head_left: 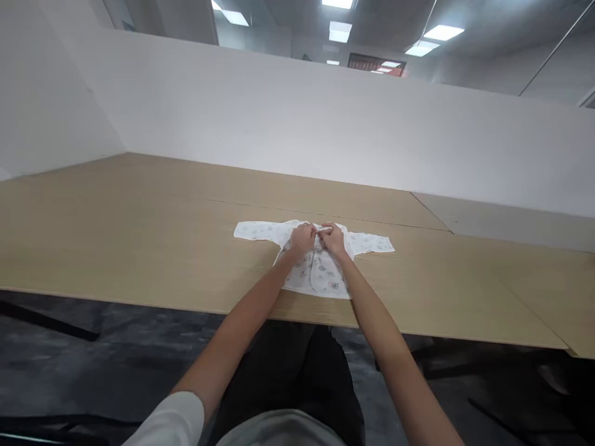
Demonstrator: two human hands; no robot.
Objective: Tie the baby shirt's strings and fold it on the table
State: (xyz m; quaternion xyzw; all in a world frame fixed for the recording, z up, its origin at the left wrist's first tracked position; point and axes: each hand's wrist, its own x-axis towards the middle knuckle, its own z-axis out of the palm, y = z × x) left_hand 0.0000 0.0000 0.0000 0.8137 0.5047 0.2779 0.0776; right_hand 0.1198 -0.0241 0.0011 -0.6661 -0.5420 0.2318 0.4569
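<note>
Head view looks down on a long wooden table (116,235) backed by a plain white partition (279,118). Near the front edge of the table lies a small white baby shirt (320,275) with a faint printed pattern, spread flat with its front up. Its left sleeve (255,231) stretches out flat toward the left, well clear of the hands. The left hand (303,238) rests on the shirt at the neckline, fingers curled and pressed together, seemingly pinching the fabric at the collar, though the grip is too small to make out exactly. Just beside it, almost touching, the right hand (333,238) sits on the same neckline with its fingers likewise bunched on the cloth. The right sleeve (374,243) lies flat toward the right. Both bare forearms reach in from the bottom of the frame, over the table's edge.
</note>
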